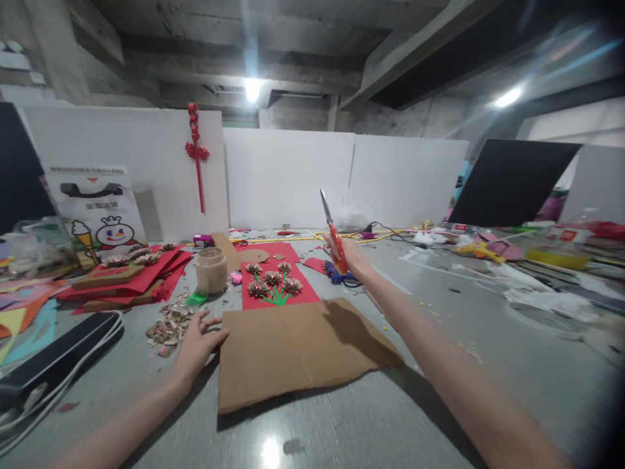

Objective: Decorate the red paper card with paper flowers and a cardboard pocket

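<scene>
My right hand point(342, 254) is raised over the table, closed around a pair of scissors point(333, 228) with orange-red handles; the blades point up. In front of me lies a sheet of brown cardboard point(297, 352), with a wavy near edge. At its left edge, my left hand point(200, 339) has its fingers apart, and the thumb touches the cardboard near the far left corner. Just beyond the cardboard, a red sheet point(307, 290) carries several brown flowers point(272, 279) with green stems point(278, 298).
A pile of scraps point(168, 329) and a brown-stained jar point(211, 270) sit to the left. Farther left are a black power strip point(58, 355) and stacked red sheets point(122, 277). A blue glue gun point(336, 272) lies behind the raised hand. White panels point(288, 176) line the back.
</scene>
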The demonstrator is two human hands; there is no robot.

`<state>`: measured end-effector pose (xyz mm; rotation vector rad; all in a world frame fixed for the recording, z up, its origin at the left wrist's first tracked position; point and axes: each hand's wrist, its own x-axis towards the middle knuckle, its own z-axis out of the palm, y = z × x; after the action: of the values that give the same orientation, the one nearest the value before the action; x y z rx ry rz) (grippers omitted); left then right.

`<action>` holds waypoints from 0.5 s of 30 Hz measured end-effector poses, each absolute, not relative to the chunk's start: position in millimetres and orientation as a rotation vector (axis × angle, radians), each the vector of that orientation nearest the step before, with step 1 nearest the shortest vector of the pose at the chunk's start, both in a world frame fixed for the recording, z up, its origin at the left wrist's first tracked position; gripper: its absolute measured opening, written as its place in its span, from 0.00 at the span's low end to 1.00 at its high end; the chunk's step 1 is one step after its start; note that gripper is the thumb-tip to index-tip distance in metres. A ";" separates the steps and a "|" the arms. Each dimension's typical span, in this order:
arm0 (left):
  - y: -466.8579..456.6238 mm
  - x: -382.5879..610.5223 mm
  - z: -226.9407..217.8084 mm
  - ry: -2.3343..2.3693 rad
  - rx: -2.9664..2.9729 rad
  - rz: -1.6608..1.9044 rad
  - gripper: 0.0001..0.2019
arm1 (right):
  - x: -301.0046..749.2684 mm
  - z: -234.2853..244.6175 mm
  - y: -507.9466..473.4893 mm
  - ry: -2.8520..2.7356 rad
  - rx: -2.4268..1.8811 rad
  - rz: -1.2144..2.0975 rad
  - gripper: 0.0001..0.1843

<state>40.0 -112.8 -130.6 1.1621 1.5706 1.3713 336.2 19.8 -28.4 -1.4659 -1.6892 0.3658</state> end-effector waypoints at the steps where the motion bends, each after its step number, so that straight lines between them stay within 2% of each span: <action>1: -113.1 41.0 -126.2 1.525 1.068 1.353 0.26 | 337.4 -26.9 14.0 -1.651 -1.383 0.479 0.22; 4: -111.3 42.6 -113.7 1.308 0.951 1.245 0.21 | 339.1 -22.2 1.7 -1.603 -1.277 0.663 0.21; 8: -100.7 37.4 -99.4 1.173 1.004 1.085 0.18 | 339.7 -18.4 -2.2 -1.620 -1.279 0.625 0.21; 15: -85.3 41.2 -77.9 1.191 1.410 0.422 0.13 | 341.0 -18.7 -1.0 -1.650 -1.285 0.585 0.22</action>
<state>41.2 -85.3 -77.9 1.4104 1.1907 0.4221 341.0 -1.0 -18.7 -1.2849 -1.6505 0.5847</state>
